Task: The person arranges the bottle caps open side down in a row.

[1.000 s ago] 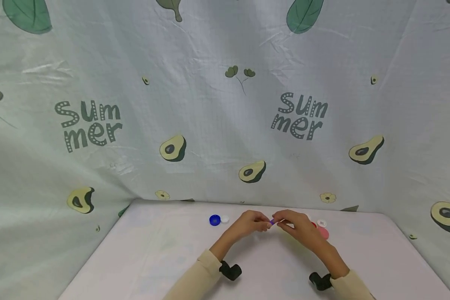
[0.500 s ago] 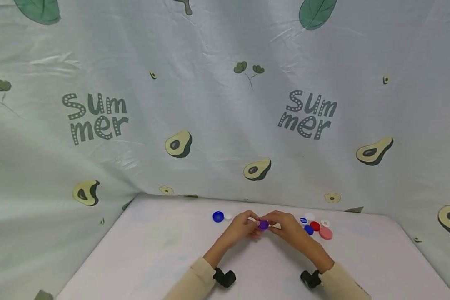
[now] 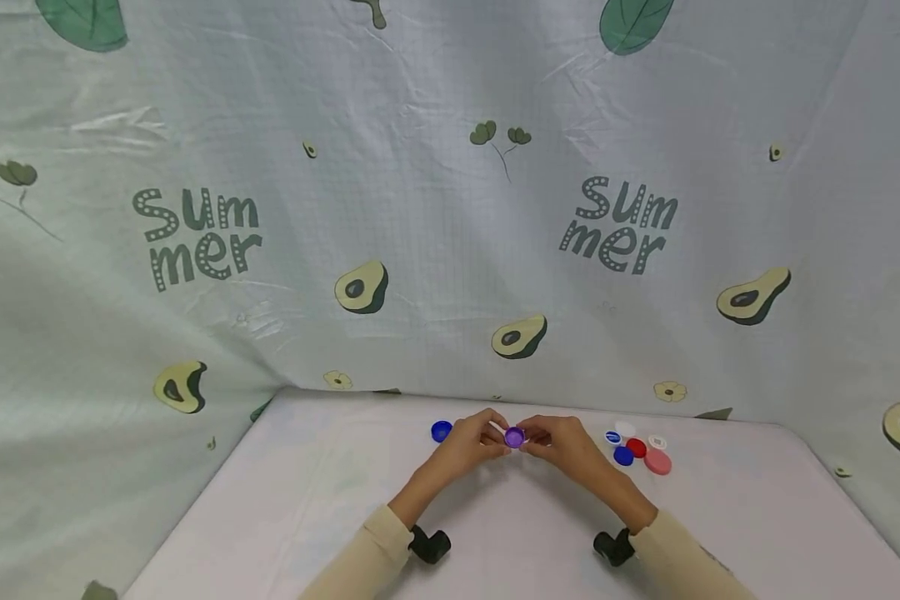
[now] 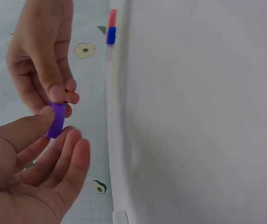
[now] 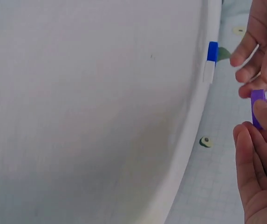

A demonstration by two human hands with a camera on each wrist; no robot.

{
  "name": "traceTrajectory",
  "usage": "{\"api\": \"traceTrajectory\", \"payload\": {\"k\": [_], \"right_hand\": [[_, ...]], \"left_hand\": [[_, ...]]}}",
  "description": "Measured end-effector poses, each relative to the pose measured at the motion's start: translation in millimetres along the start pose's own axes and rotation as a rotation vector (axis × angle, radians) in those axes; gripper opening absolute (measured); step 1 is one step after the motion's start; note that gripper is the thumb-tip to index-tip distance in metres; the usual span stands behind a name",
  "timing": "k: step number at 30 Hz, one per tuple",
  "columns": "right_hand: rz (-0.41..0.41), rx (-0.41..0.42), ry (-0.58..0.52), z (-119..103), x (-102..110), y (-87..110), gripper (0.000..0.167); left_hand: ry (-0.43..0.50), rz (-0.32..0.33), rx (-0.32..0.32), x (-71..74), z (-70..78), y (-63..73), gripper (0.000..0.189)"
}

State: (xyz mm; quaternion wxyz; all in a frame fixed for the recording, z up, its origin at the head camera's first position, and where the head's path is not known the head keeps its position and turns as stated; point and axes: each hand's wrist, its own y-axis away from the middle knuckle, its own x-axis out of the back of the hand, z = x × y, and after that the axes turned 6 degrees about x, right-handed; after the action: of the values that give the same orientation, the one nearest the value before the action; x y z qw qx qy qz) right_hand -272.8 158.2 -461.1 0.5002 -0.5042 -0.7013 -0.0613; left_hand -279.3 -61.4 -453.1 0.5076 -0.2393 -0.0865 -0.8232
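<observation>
A small purple bottle cap (image 3: 514,437) is held up between my two hands, its round recessed face showing in the head view. My left hand (image 3: 467,443) pinches its left edge, the thumb lying against the cap (image 4: 56,121) in the left wrist view, where the other fingers spread loosely below. From the opposite side my right hand (image 3: 568,443) pinches the cap's right edge with thumb and fingertips. In the right wrist view the cap (image 5: 258,105) is seen edge-on and the right thumb covers part of it.
Left of the hands lies a blue cap (image 3: 441,431). To the right is a loose cluster: a red cap (image 3: 636,448), a blue cap (image 3: 623,456), a pink cap (image 3: 657,462), a blue-and-white cap (image 3: 612,437) and white ones (image 3: 656,442). A printed cloth (image 3: 435,233) hangs behind the white table (image 3: 345,467).
The purple cap has turned from edge-on to face-on in the head view. Both hands have shifted left, uncovering the right cluster, and the white cap by the left blue one is now hidden.
</observation>
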Motion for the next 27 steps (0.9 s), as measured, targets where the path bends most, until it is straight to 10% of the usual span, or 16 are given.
{"api": "traceTrajectory", "payload": {"k": [27], "right_hand": [[0.086, -0.058, -0.088, -2, -15, -21.8, 0.021]], "left_hand": [[-0.191, 0.033, -0.205, 28.1, -12.4, -17.1, 0.019]]}}
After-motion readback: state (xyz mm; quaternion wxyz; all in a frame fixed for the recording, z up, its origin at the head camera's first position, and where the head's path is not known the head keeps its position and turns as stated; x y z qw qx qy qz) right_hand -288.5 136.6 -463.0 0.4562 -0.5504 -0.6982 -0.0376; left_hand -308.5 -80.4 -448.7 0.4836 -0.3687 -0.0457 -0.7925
